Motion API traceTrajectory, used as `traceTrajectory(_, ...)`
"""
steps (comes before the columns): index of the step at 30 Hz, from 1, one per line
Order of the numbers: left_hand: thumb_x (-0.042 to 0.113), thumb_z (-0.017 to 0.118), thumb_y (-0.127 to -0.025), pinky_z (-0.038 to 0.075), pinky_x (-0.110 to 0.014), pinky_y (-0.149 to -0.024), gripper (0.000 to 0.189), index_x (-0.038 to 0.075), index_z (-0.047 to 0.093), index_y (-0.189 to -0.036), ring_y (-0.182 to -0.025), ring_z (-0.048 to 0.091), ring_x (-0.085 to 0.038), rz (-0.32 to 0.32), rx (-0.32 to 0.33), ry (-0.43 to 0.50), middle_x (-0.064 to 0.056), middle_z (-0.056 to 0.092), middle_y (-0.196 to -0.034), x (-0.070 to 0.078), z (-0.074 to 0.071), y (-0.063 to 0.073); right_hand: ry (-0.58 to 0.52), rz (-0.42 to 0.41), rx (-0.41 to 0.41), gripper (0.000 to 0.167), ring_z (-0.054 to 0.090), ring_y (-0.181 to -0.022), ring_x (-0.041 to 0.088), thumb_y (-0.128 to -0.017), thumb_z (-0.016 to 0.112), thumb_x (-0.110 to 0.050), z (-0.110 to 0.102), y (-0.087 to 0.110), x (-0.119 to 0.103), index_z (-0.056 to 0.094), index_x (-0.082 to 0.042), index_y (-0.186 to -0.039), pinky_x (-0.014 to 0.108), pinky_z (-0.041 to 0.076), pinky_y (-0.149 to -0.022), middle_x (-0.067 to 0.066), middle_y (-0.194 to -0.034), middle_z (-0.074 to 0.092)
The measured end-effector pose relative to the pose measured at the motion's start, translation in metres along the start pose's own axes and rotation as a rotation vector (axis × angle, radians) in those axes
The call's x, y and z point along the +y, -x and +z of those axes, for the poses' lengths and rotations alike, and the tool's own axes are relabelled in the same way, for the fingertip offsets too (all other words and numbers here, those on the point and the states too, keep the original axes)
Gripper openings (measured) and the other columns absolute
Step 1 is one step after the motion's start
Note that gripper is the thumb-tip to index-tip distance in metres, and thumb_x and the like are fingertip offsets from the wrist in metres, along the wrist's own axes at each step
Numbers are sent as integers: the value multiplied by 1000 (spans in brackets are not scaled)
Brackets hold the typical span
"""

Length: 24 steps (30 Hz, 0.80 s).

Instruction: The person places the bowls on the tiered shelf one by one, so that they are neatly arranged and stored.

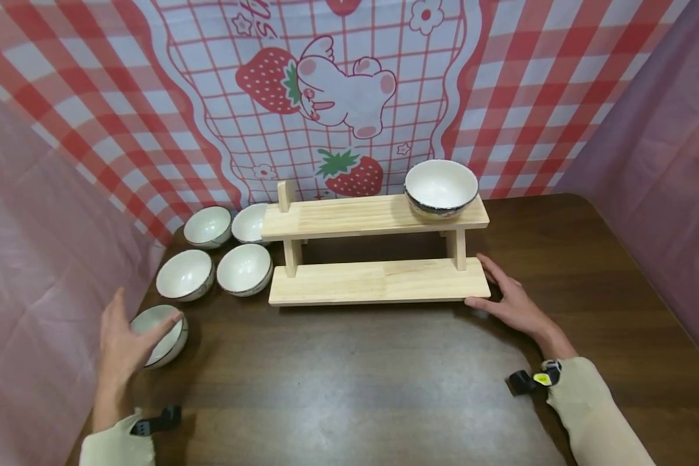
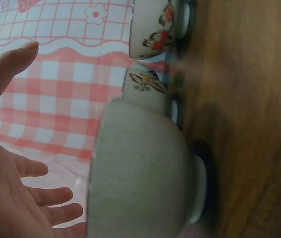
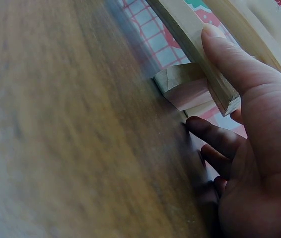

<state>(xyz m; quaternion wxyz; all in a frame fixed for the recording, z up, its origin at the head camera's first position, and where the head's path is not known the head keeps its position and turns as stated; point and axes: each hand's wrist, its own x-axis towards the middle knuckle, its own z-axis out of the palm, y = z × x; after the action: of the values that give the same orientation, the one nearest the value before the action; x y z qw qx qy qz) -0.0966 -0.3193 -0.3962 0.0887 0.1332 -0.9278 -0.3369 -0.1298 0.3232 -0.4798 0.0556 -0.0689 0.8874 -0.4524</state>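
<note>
My left hand (image 1: 122, 340) hovers at the nearest white bowl (image 1: 162, 336) on the left of the table, thumb and fingers spread wide. In the left wrist view the fingers are above the rim of that bowl (image 2: 140, 173) and hold nothing. My right hand (image 1: 515, 301) grips the right end of a two-tier wooden shelf (image 1: 378, 281) by its lower board. Its thumb lies along the front edge and the fingers reach round the end. A bowl with a dark patterned outside (image 1: 441, 188) stands upright on the upper board's right end.
Several more white bowls (image 1: 184, 275) stand upright in a cluster left of the shelf, one partly hidden behind it. A checked strawberry cloth (image 1: 349, 97) hangs close behind. Pink cloth (image 1: 646, 168) hangs at both sides of the brown table (image 1: 349, 382).
</note>
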Motion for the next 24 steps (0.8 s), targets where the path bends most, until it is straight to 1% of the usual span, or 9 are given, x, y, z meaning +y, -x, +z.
traceTrajectory(4,34,77,-81,15,-65,-122,110,1,10,-160,-152,12,-50,-3,-11,0,-33,11,-164,-7,3,1,4,-7,4,98,28,-147,49,-90,75,-28,0,0,1,11,-10,-162,70,22,-113,30,-160,31)
traceTrajectory(6,33,78,-80,16,-65,-122,110,1,11,-160,-152,13,-50,-3,-7,0,-33,13,-163,-9,5,2,4,-9,5,98,28,-146,49,-90,76,-28,0,0,1,11,-10,-162,70,22,-113,30,-159,31)
traceTrajectory(12,37,79,-79,16,-67,-121,112,3,9,-160,-152,10,-51,-43,-12,-24,-33,10,-164,-15,9,2,9,-9,6,97,29,-146,49,-90,75,-28,-1,0,2,12,-10,-162,70,23,-113,30,-159,31)
traceTrajectory(18,41,78,-79,20,-71,-117,114,5,7,-161,-151,8,-52,-83,-41,-59,-34,8,-163,-21,11,2,3,-6,5,98,29,-146,48,-90,75,-29,0,0,0,12,-9,-161,70,22,-114,30,-159,31)
traceTrajectory(24,40,80,-77,24,-74,-112,116,5,8,-161,-150,11,-53,-85,-28,-63,-35,11,-162,-26,14,4,7,-8,8,97,29,-146,49,-90,75,-27,1,1,-4,12,-9,-161,70,23,-113,30,-159,31)
